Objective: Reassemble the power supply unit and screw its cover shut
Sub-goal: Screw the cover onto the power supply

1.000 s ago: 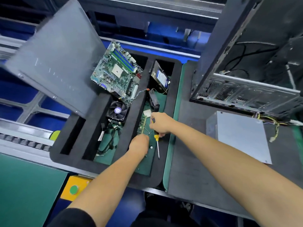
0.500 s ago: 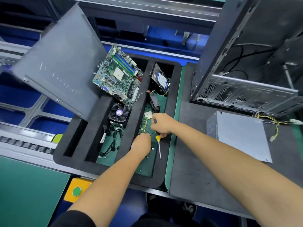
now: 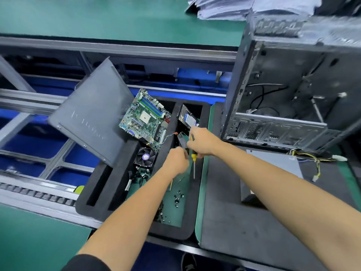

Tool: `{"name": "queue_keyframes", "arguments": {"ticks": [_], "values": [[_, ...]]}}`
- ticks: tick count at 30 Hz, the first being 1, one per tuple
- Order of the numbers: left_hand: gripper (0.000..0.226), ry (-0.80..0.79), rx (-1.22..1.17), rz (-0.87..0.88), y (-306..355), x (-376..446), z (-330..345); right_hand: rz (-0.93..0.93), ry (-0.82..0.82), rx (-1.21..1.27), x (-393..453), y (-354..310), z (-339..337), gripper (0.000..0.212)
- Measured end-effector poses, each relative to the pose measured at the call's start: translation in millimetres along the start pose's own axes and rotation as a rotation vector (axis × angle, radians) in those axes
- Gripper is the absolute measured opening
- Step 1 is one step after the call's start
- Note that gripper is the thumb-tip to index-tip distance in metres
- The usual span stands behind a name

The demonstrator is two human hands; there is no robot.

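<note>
Head view: my right hand (image 3: 202, 142) grips the screwdriver (image 3: 193, 159); my left hand (image 3: 176, 160) pinches a dark part, so I'd lift it steadily clear of the loose screws (image 3: 178, 197).

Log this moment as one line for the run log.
right hand: holds yellow-handled screwdriver | left hand: in foam tray compartment, grasp unclear | power supply unit: on mat, untouched
</note>
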State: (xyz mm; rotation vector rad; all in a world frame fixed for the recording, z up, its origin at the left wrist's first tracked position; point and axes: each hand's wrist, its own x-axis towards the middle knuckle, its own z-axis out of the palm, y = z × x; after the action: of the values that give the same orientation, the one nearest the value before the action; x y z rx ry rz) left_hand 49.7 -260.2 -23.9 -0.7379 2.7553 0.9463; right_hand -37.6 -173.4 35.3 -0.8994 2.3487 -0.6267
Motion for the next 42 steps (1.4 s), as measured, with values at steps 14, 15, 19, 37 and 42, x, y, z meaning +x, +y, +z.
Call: {"name": "queue_keyframes", "arguments": {"ticks": [14,15,19,37,42], "values": [[0.03,-0.073,-0.297,0.288,151.6,3.9,28.4,-0.028,0.489,0.086,-90.7,66.2,-145.9,0.004],[0.031,-0.07,-0.288,0.303,158.8,4.1,34.1,-0.025,0.513,0.083,-96.8,73.9,-150.7,0.004],[0.018,-0.086,-0.232,0.361,186.0,4.5,52.8,-0.002,0.558,0.062,-116.4,102.2,-166.3,0.005],[0.022,-0.112,-0.244,0.404,249.2,12.2,106.6,0.015,0.568,0.13,-144.9,173.9,-189.4,0.007],[0.019,-0.101,-0.159,0.473,255.3,18.9,116.8,-0.014,0.526,0.101,-149.0,184.6,-190.5,0.01]]}}
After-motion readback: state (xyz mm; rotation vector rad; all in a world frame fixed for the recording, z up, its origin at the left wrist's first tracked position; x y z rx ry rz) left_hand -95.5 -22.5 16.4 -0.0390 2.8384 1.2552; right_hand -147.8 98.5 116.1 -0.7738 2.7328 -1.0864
